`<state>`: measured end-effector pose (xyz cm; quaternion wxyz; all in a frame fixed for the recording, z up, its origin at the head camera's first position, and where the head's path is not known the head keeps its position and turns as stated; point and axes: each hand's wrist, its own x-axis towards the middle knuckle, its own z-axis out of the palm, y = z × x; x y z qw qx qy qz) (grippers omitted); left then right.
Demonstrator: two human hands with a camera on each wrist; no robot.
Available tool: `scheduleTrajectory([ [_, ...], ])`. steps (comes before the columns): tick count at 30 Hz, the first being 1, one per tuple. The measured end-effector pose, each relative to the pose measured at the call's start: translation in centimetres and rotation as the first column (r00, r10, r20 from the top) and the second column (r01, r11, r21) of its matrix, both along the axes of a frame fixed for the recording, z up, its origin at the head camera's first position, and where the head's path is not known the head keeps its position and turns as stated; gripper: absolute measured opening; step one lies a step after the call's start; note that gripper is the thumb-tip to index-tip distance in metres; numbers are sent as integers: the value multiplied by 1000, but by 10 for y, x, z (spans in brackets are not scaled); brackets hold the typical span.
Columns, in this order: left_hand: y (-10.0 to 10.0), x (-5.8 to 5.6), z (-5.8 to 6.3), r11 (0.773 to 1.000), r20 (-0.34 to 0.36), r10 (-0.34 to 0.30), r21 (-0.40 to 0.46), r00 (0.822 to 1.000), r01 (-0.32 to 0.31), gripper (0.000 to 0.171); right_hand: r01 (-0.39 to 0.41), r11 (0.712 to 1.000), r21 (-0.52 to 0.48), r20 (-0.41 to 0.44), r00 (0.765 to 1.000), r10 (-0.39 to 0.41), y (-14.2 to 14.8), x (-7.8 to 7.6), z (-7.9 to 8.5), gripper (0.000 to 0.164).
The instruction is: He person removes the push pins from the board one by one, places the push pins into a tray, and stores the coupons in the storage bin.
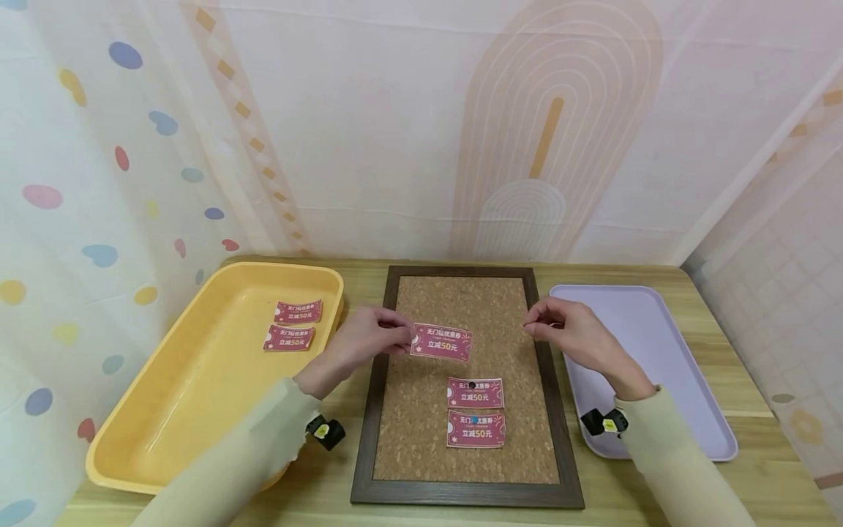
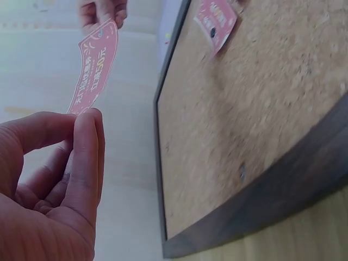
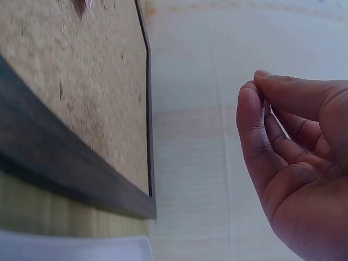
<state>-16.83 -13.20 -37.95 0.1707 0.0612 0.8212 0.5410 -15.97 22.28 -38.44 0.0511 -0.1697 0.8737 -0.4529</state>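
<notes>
Over the cork board [image 1: 421,439], my left hand [image 1: 372,337] pinches the left end of a pink printed coupon [image 1: 440,342] between thumb and fingers. The coupon bends slightly in the left wrist view, clear of the cork. My right hand [image 1: 573,333] is above the board's right frame edge, thumb and index fingertips [image 3: 251,103] pressed together. No object shows between them; whether something tiny is hidden there I cannot tell. Lower on the cork are two more coupons, one above the other: the upper coupon [image 1: 490,395] bears a black pin, the lower coupon [image 1: 487,435] a blue one.
A yellow tray [image 1: 197,380] on the left has two pink coupons [image 1: 290,338] near its right wall. To the right is a shallow lavender tray [image 1: 652,366], partly beneath my right arm. The wooden table [image 1: 731,380] meets a patterned curtain [image 1: 369,132] behind.
</notes>
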Motion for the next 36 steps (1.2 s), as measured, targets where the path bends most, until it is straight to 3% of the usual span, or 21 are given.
scheduleTrajectory([
  [5,-15,0,10,999,-3,27,34,1000,-27,21,29,1000,5,-10,1000,-29,12,1,2,6],
  [12,-38,0,20,999,-21,31,6,999,-31,25,67,997,26,-32,997,-67,29,0,0,8],
  [19,-67,-2,20,999,-30,46,-20,999,-46,27,98,993,65,-42,995,-95,48,-2,-1,8],
  [25,-93,-1,23,993,-10,65,-96,998,-66,33,85,993,79,-42,996,-82,61,-6,-3,11],
  [31,-120,1,22,995,31,96,-28,995,-95,43,86,993,75,-44,996,-83,73,-8,-5,8],
  [36,-145,0,17,996,30,94,-3,995,-94,40,83,994,68,-70,995,-78,80,-10,-8,6],
])
